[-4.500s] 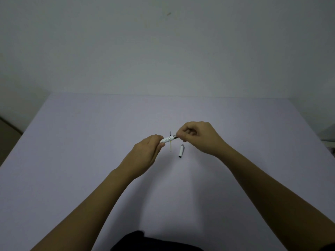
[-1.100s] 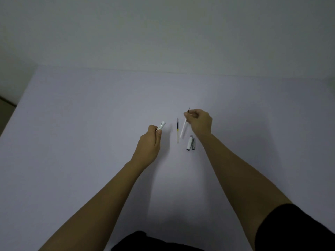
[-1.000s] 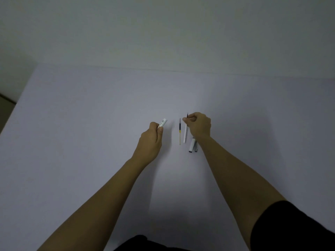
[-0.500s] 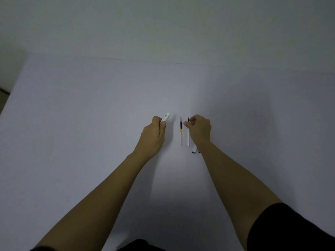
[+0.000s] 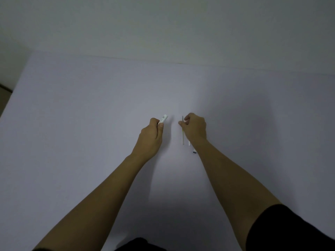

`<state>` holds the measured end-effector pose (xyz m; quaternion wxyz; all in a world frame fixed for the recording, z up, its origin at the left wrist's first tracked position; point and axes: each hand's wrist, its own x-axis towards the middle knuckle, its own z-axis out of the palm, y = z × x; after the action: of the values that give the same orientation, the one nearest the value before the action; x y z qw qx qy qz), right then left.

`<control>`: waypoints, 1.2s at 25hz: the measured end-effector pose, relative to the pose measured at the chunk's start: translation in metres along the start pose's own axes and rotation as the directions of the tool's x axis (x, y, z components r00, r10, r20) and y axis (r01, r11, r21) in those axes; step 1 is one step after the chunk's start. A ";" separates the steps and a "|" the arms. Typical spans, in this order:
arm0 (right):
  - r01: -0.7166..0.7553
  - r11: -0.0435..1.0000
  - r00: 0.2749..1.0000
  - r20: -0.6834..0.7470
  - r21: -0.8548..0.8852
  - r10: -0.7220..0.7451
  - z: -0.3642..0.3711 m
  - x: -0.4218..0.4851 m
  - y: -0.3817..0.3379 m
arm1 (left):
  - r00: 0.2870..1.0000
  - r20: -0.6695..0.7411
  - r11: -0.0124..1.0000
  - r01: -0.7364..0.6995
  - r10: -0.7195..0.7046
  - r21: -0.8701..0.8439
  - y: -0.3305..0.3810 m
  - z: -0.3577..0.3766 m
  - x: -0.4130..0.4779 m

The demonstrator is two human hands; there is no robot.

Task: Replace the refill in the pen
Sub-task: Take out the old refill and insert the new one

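My left hand (image 5: 151, 135) is closed around the white pen barrel (image 5: 163, 119), whose open end sticks up and to the right out of the fist. My right hand (image 5: 195, 127) pinches the upper part of a thin yellowish refill (image 5: 183, 137), which runs straight toward me along the table. Just right of it, the near end of a white refill (image 5: 189, 143) shows from under my right hand. Only the dark tip of the pen cap (image 5: 194, 152) is visible beside my right forearm.
Everything lies on a pale lilac table (image 5: 90, 115) that meets a plain wall at the back. The table's left edge runs diagonally at the far left. A dark sleeve covers my right upper arm at the bottom right.
My right hand laid the white refill down beside the yellowish one and shifted its fingertips left onto the yellowish refill. The left hand kept hold of the barrel and barely moved.
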<state>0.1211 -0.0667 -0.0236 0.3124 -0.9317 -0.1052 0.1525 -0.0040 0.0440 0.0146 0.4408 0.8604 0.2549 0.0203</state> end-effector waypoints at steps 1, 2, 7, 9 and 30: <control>0.006 1.000 1.000 0.007 -0.016 -0.006 0.003 -0.001 -0.002 | 1.000 -0.001 1.000 0.003 -0.003 0.001 -0.001 0.000 0.000; 0.009 1.000 1.000 0.007 -0.028 -0.009 0.005 -0.001 -0.003 | 1.000 -0.002 1.000 0.006 -0.006 0.003 -0.002 -0.001 0.000; -0.014 0.998 1.000 0.021 -0.069 0.016 0.012 0.001 -0.014 | 1.000 -0.008 1.000 0.019 -0.019 0.014 -0.006 -0.003 0.000; -0.046 0.999 0.998 0.038 -0.021 0.047 0.008 0.001 -0.020 | 1.000 -0.010 1.000 0.020 -0.020 0.016 -0.008 -0.005 0.000; 0.051 0.468 0.994 -0.090 0.882 0.061 -0.111 -0.085 -0.038 | 0.979 0.004 0.978 -0.203 0.203 0.044 0.051 -0.027 -0.069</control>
<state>0.0772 -0.1223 0.1023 0.7528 -0.6442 0.0084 0.1351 -0.0494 0.0087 0.0835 0.4172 0.8915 0.1663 0.0599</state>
